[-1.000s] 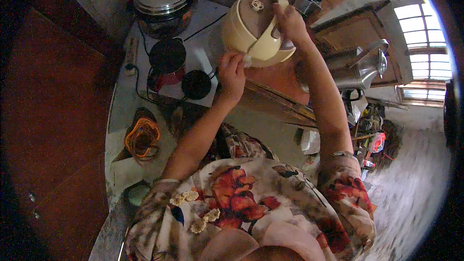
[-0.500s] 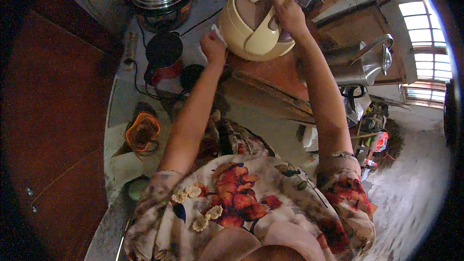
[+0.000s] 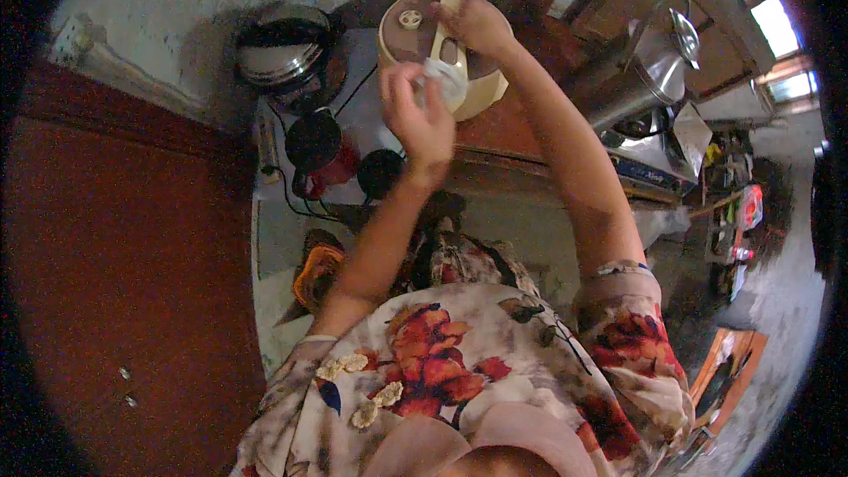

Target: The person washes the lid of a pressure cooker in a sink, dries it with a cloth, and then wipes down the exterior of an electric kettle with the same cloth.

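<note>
A rounded cream rice cooker [image 3: 402,44] with a brownish top and a round steam vent stands at the far middle. My right hand [image 3: 480,25] is closed around its cream handle. In my left hand [image 3: 417,119] is a crumpled white cloth [image 3: 449,81], pressed against the near part of the cooker by the handle. The left fingers are bent round the cloth, and both hide part of the cooker's front.
Left of the cooker are a pot with a shiny lid [image 3: 278,62], a red pot with a dark top [image 3: 331,163] and black cords. A metal kettle [image 3: 649,62] stands on the stove [image 3: 654,175] at right. An orange-rimmed container [image 3: 318,276] sits below the counter.
My left hand has lifted from the cooker's left side onto its front near the handle, cloth in hand. The cooker sits more level, shifted left in view; my right hand keeps the handle.
</note>
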Motion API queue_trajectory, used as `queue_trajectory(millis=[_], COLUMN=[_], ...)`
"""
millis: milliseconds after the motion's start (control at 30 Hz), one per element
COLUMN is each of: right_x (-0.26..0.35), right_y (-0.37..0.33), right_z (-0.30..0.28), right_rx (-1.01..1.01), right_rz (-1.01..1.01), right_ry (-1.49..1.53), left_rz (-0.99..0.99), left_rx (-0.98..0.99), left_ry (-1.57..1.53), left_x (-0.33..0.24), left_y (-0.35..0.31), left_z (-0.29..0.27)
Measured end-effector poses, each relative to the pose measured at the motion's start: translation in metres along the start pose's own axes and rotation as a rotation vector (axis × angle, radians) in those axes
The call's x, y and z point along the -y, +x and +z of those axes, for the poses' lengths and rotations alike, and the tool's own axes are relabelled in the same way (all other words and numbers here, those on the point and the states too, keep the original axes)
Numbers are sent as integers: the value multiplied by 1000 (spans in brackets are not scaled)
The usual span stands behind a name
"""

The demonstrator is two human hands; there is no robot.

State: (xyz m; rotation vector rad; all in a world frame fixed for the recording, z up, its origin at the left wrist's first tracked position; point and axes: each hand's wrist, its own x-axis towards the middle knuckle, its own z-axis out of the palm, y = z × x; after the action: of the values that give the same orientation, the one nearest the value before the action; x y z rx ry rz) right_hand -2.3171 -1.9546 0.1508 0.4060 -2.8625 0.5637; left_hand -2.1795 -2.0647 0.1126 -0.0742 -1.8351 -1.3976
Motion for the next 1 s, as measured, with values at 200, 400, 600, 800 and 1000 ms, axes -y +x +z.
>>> queue_trajectory(millis=[200, 400, 600, 800, 1000], right_x=[-6, -13, 5, 72, 87], right_y=[1, -28, -102, -147, -136], right_z=[9, 7, 20, 46, 71], right_rx=[-34, -380, -708, -770, -888], right_rz=[80, -13, 290, 243, 247], right_ry=[67, 502, 1045, 665, 193], left_rz=[210, 37, -315, -165, -348], left_rx=[439, 610, 792, 612, 580], left_ry=[135, -120, -435, -307, -383], left_x=[42, 20, 33, 31, 31], left_y=[-8, 14, 103, 79, 74], left_z=[-15, -26, 25, 34, 39])
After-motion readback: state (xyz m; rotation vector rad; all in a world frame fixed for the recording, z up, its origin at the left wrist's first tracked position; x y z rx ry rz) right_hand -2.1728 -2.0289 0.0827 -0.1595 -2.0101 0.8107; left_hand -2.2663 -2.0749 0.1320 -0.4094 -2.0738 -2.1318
